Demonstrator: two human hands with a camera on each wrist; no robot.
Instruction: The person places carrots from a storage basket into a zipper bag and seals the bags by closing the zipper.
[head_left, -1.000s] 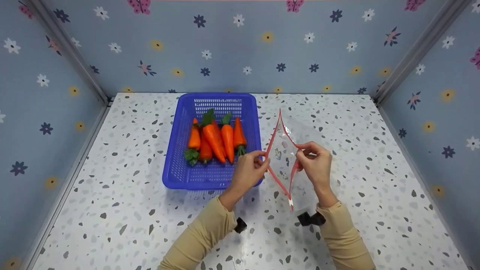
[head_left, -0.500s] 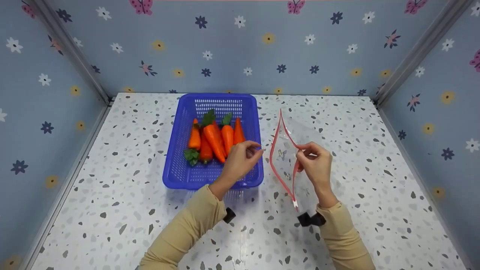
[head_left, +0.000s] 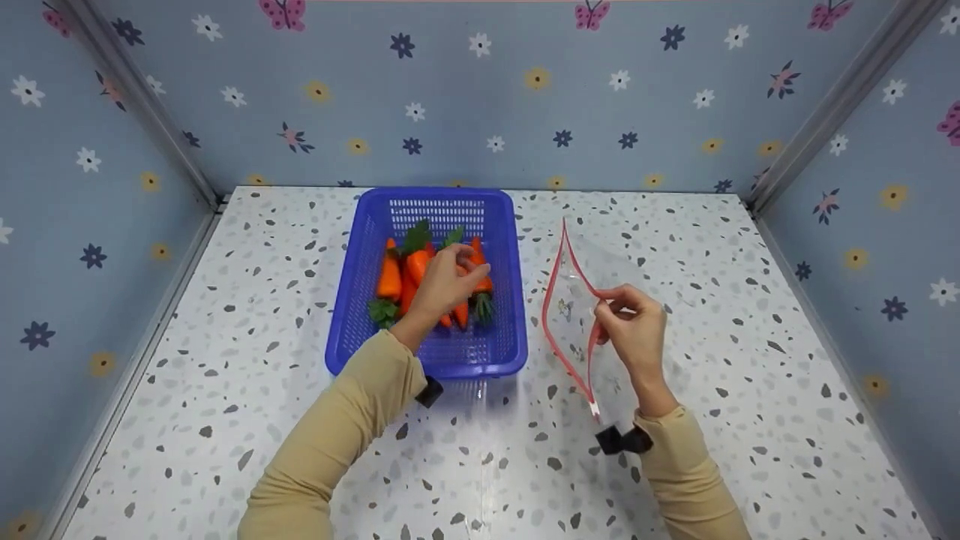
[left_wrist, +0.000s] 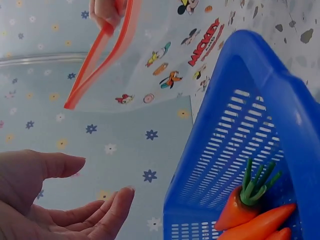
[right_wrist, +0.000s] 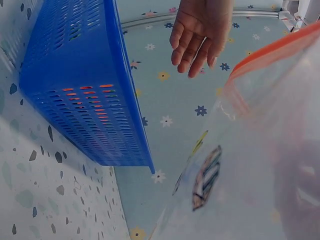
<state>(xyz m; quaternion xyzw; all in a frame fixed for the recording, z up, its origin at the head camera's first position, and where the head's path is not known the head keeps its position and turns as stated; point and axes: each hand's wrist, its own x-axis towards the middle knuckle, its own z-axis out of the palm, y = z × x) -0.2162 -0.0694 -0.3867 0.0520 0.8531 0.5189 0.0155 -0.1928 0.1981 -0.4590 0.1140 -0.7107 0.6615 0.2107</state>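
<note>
A speckled table (head_left: 225,420) holds a blue basket (head_left: 360,330) of carrots (head_left: 390,276) at the far centre. Right of it, a clear zip bag (head_left: 574,315) stands with its red-edged mouth open. The right hand (head_left: 636,330) pinches the bag's rim. The left hand (head_left: 444,283) hovers over the carrots, fingers relaxed and apart, gripping nothing.
</note>
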